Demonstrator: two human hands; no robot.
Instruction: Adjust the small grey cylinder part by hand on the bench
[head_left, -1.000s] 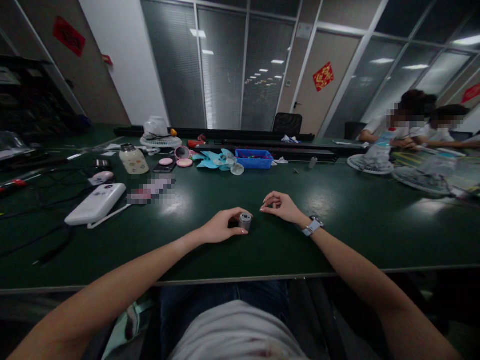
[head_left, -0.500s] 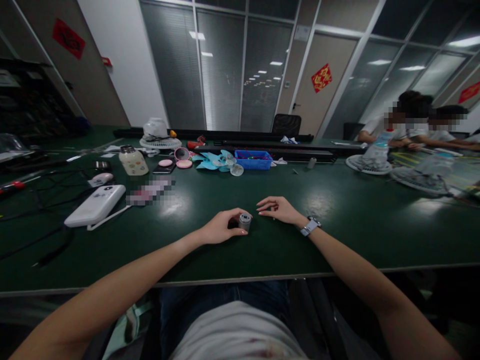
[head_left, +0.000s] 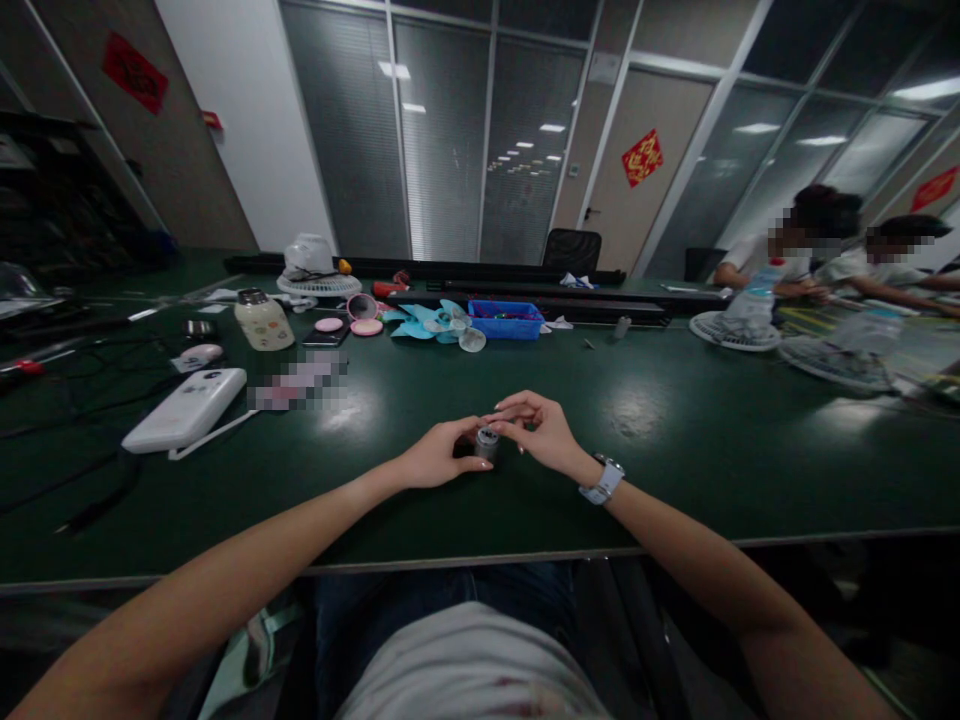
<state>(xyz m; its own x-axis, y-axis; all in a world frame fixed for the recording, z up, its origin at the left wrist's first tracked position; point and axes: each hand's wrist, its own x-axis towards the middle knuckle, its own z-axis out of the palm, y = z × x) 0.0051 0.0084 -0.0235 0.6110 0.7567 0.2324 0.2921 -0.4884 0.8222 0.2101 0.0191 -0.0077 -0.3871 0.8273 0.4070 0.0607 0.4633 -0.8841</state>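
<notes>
Both hands, upright metal cylinder

A single view is given, taken from a camera worn on the head and aimed forward and down across the green worktop. The near edge of the worktop is crossed low in the picture, with the lap seen beneath it. The left hand and right hand are seen close, near that edge; the far edge and glass wall are seen distantly. The corners are bent outward, probably by a wide lens
</notes>
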